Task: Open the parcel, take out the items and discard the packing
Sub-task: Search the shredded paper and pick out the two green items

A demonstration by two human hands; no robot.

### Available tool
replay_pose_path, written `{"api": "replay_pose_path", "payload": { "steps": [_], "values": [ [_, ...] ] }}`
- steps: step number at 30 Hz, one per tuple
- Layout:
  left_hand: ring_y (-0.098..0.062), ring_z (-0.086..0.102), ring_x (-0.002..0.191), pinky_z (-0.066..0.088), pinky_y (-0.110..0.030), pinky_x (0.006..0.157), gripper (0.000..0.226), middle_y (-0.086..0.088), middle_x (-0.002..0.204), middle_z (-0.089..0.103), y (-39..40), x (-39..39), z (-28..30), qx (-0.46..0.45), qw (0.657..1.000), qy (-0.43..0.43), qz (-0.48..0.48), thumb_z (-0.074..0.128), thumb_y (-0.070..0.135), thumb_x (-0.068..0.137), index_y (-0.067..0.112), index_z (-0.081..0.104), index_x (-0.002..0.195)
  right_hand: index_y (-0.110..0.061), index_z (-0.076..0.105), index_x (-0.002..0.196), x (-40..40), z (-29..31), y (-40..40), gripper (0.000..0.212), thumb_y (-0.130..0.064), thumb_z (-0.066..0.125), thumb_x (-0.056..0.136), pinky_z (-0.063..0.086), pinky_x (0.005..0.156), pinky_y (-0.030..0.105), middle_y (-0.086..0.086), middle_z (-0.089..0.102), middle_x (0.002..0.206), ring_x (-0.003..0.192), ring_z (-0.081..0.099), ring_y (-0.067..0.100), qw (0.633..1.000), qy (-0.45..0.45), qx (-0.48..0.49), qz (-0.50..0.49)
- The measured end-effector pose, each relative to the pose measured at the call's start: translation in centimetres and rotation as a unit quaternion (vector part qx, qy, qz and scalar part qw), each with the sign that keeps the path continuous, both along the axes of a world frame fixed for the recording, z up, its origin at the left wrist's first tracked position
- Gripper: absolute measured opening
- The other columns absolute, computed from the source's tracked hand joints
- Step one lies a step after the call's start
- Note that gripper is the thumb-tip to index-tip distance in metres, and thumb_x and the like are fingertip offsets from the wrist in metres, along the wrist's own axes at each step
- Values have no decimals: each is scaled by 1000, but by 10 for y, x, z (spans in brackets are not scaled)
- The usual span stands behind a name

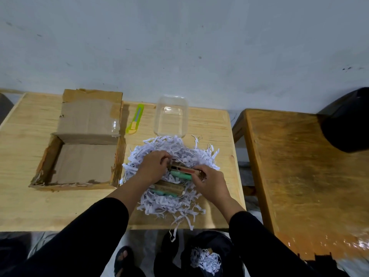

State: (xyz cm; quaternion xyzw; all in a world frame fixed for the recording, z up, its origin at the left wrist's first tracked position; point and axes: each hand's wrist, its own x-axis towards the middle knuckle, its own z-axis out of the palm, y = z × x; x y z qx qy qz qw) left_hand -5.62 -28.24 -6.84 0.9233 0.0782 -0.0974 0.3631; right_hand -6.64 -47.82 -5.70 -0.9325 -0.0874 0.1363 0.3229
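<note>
Your left hand (pixel 152 166) and right hand (pixel 209 181) both grasp a carded green item (pixel 182 173) with curled fingers above the shredded paper (pixel 169 202) on the counter (pixel 24 156).

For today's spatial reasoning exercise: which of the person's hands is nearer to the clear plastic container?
Left. The left hand lies below the clear plastic container, slightly to its left; the right hand sits lower and further right.
</note>
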Motion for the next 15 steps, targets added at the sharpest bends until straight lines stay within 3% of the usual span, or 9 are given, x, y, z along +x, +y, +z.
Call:
{"api": "replay_pose_path", "payload": {
  "steps": [6, 7, 10, 11, 13, 15],
  "values": [
    [-28, 50, 112, 41, -38, 95, 28, -13, 117, 61, -2, -3, -3, 20, 999, -1, -39, 44, 10, 95, 10, 61, 116, -24, 64, 112, -6, -3, -3, 23, -20, 54, 93, 42, 62, 4, -3, 66, 93, 79, 60, 11, 993, 36, 77, -82],
    [-28, 50, 113, 41, -38, 96, 28, -14, 118, 61, -2, -3, -4, 23, 999, -2, -44, 44, 10, 95, 9, 61, 117, -25, 65, 111, -7, -4, -3, 22, -19, 53, 93, 46, 67, 6, -4, 67, 95, 81, 62, 11, 991, 42, 95, -88],
    [-28, 49, 115, 39, -38, 99, 30, -14, 122, 59, 1, -4, -8, 36, 997, 5, -64, 45, 9, 94, 9, 59, 120, -37, 66, 101, -8, -7, -5, 17, -28, 54, 92, 58, 78, 41, -1, 70, 98, 84, 68, 20, 980, 81, 147, -111],
    [-28, 48, 117, 39, -38, 101, 31, -14, 124, 58, 2, -4, -10, 42, 997, 9, -70, 46, 8, 93, 9, 58, 122, -40, 65, 100, -8, -6, -6, 14, -33, 57, 90, 57, 77, 46, -2, 69, 98, 84, 68, 21, 977, 94, 155, -111],
    [-28, 46, 120, 38, -38, 103, 35, -13, 128, 54, 3, -4, -13, 58, 995, 13, -80, 49, 8, 92, 11, 56, 125, -40, 64, 106, -6, -4, -9, 26, -42, 67, 80, 56, 80, 45, -2, 68, 100, 89, 67, 20, 975, 122, 155, -102],
    [-28, 44, 121, 38, -37, 102, 37, -13, 129, 52, 3, -4, -15, 77, 992, 17, -94, 51, 9, 91, 12, 54, 128, -37, 62, 113, -5, -4, -11, 46, -36, 78, 71, 56, 85, 42, 0, 69, 102, 92, 67, 18, 972, 151, 147, -100]
  ]
}}
